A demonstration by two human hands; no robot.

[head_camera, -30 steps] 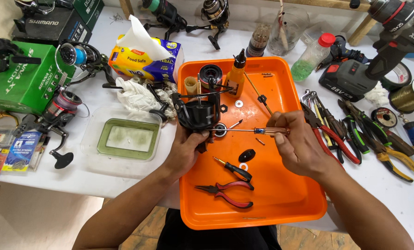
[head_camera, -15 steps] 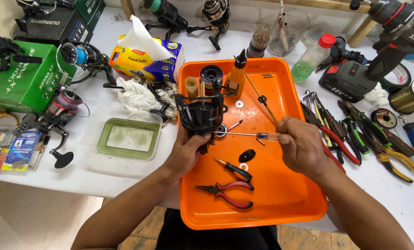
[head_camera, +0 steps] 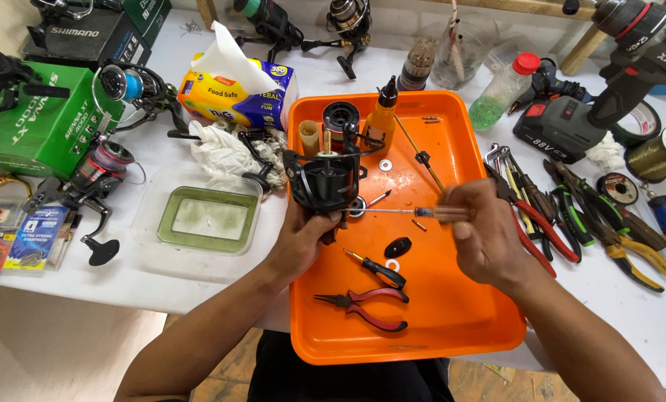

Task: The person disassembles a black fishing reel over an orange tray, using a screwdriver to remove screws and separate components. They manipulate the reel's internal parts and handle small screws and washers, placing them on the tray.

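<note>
Orange tray (head_camera: 452,327) on the table, nearest: red-handled pliers (head_camera: 366,307) and a small black screwdriver (head_camera: 378,269) lying loose. Left hand (head_camera: 303,238) clamped round the black fishing reel (head_camera: 325,179), held upright over the tray's far left part. Right hand (head_camera: 486,234) closed on a clear-handled screwdriver (head_camera: 415,213); since a second ago its tip has stayed at the reel's side, so the screw work appears ongoing. Beyond: orange oil bottle (head_camera: 381,119)

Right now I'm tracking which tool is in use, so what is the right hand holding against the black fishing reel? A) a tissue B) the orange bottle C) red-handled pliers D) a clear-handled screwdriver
D: the right hand grips a clear-handled screwdriver whose shaft reaches the black fishing reel held by the left hand.
</note>
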